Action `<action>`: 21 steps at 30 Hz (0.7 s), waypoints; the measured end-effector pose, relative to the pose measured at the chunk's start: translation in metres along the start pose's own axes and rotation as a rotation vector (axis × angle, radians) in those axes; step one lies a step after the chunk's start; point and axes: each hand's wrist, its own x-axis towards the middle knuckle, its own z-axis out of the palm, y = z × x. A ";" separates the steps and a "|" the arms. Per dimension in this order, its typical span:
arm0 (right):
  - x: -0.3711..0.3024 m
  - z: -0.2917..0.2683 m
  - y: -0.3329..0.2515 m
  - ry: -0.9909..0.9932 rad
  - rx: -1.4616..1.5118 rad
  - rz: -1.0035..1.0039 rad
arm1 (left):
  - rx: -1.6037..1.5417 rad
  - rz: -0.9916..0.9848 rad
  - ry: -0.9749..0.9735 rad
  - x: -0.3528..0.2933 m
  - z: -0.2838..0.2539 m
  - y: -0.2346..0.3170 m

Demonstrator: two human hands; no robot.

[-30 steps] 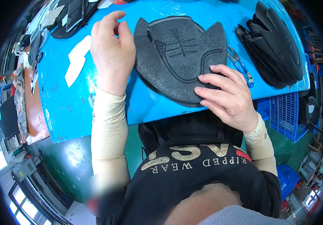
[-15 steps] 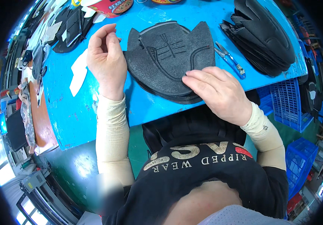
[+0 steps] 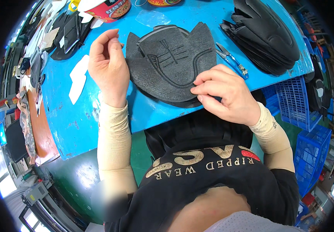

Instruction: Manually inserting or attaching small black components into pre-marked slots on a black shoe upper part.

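blue desk (image 3: pixel 78 123) — at its near edge the right hand (image 3: pixel 229 94) pinches the black embossed piece (image 3: pixel 170 63), left hand (image 3: pixel 107 67) half-curled, empty, touching its left edge.

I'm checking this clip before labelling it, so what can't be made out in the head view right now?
- Near edge of the dark grey embossed foam piece: hidden under the right hand.
- How many pieces lie beneath it: only a dark rim shows.
- Left hand fingertips: curled, anything pinched is too small to tell.
- Red printed cup: cut off by the top edge.
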 end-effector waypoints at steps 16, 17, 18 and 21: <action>-0.039 -0.155 0.088 1.003 0.995 0.337 | -0.532 -0.395 -0.155 -0.009 -0.008 0.002; -0.047 -0.141 0.097 1.037 1.015 0.397 | -0.531 -0.449 -0.184 -0.013 -0.009 0.006; -0.055 -0.134 0.096 1.079 1.006 0.463 | -0.535 -0.456 -0.184 -0.013 -0.007 0.010; -0.068 -0.132 0.094 1.134 0.928 0.541 | -0.586 -0.407 -0.267 -0.011 0.001 0.018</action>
